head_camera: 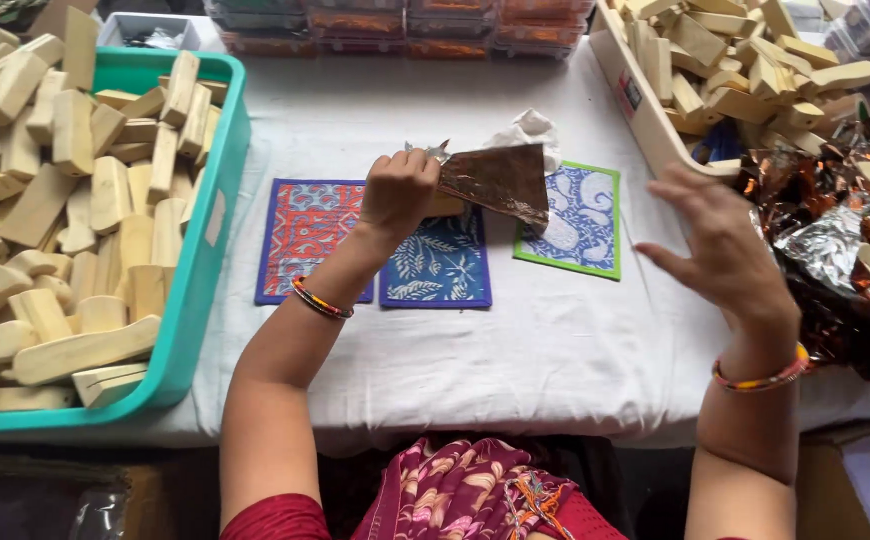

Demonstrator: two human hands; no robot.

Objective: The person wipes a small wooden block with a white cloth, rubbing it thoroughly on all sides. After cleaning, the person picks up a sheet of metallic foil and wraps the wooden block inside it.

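Left hand (398,192) is closed, its grip holding a wooden block wrapped in copper foil (495,180); the foil sticks out to the right of the fist as a flat brown triangular flap, with a bit of silver crinkle at the top edge. The block itself is mostly hidden under the foil and the fingers. The held piece hovers just above the worktop (515,350), which is covered in white cloth.

Right hand (723,245) is open, fingers spread, holding nothing, well to the right of the foil piece and not touching it. Both wrists have beaded bangles.

Directly under the left grip: a blue leaf-print mat (435,270). Just left of it, a red and blue patterned mat (307,240). To the right of the grip, partly under the foil flap, a blue and white mat with green border (580,225). A crumpled white paper (530,130) lies just behind the flap.

Far left of the left hand: a teal bin (210,225) full of bare wooden blocks (65,230). Beyond the right hand: a pale tray (645,110) of more wooden blocks, and just right of that hand a heap of crumpled copper and silver foil (835,240). Stacked clear boxes (405,25) sit at the worktop's far edge.
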